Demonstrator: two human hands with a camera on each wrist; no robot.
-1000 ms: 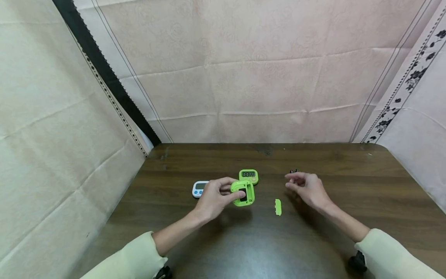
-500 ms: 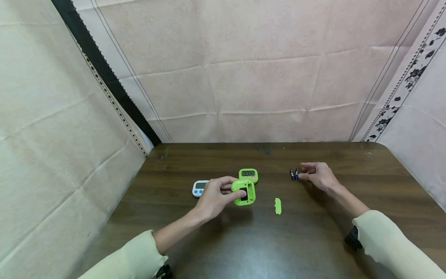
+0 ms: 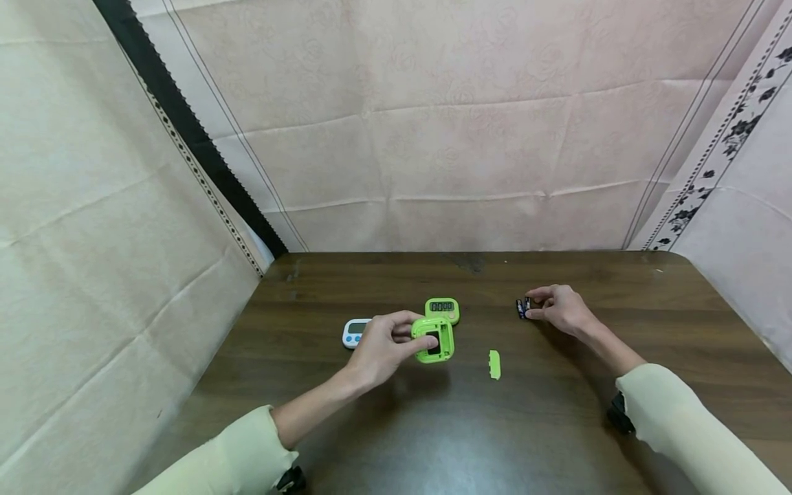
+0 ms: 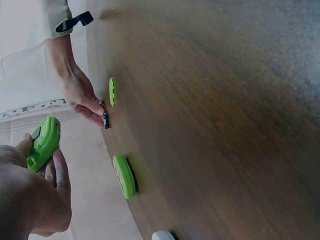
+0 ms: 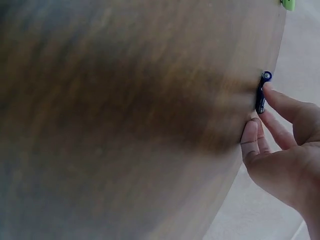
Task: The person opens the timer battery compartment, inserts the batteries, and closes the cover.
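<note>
My left hand [image 3: 379, 352] grips a green digital timer [image 3: 444, 345], back turned up with its battery compartment open, thumb across the back. Two small dark batteries [image 3: 520, 309] lie side by side on the table to the right. Over them, my right hand [image 3: 564, 311] pinches the nearer battery [image 5: 260, 100] between thumb and fingertips, one at each end. A green battery cover [image 3: 494, 365] lies on the wood between my hands. Just behind the held timer sits a second green timer [image 3: 442, 309], screen up. Partly hidden by my left hand is a white timer [image 3: 353, 335] with blue buttons.
The brown wooden table [image 3: 470, 426] reaches back to a pale cloth [image 3: 470, 158] hanging behind it. More cloth hangs along the left [image 3: 124, 275] and right sides.
My right hand first drew back rightward, uncovering the two batteries, then came left onto one of them and took it between thumb and finger. My left hand with the timer stays put.
</note>
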